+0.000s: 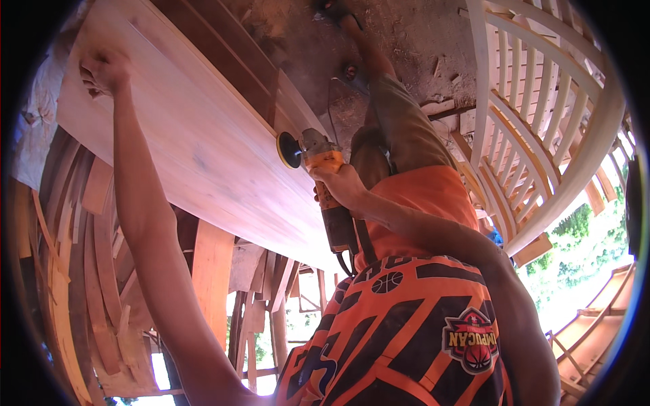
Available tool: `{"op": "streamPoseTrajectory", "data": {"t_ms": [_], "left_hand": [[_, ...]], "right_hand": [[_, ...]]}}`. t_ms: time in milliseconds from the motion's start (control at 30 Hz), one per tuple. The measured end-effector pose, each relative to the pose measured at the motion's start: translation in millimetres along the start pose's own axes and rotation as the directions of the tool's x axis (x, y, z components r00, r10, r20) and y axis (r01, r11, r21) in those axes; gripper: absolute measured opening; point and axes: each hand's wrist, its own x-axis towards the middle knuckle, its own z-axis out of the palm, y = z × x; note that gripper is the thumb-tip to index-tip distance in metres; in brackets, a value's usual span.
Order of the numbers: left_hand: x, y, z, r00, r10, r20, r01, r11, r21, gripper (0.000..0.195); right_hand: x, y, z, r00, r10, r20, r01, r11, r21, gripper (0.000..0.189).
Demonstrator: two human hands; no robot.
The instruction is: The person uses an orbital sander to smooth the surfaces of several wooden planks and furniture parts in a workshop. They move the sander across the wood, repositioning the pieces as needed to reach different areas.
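Observation:
My right hand (337,188) is wrapped around the orange and black body of an angle grinder (325,157). The grinder's round black pad with a yellow rim (289,150) is beside the near edge of a long, smooth wooden panel (203,127); whether it touches the wood cannot be told. My left hand (104,73) rests on the panel's far left part, with bent, slightly parted fingers and no tool visible in it. A cord leaves the grinder's rear end.
Curved ribs of a wooden boat frame (553,101) rise at the right. Wooden planks and offcuts (96,243) stand at the left. Wood scraps (439,106) lie on the dusty ground near my legs (406,122). A thin cable (330,109) runs over the ground.

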Motion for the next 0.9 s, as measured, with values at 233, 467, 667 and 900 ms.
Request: {"op": "streamPoseTrajectory", "data": {"t_ms": [233, 467, 667, 900], "left_hand": [[-4, -10, 7, 0.995, 0.059, -0.075, -0.059, 0.998, 0.001, 0.062], [-13, 8, 5, 0.998, -0.054, 0.01, 0.054, 0.997, -0.049, 0.062], [-10, -9, 13, 0.999, 0.0, -0.04, -0.001, 1.0, -0.014, 0.064], [-7, -2, 5, 0.998, -0.048, 0.038, 0.054, 0.983, -0.175, 0.078]], "right_hand": [[-1, 13, -12, 0.993, 0.108, -0.048, -0.108, 0.994, 0.011, 0.026], [34, -108, 40, 0.98, -0.147, 0.136, 0.149, 0.989, -0.004, 0.034], [26, -99, 39, 0.989, -0.08, 0.124, 0.085, 0.996, -0.029, 0.035], [19, -9, -8, 0.997, -0.029, 0.071, 0.028, 1.0, 0.014, 0.035]]}}
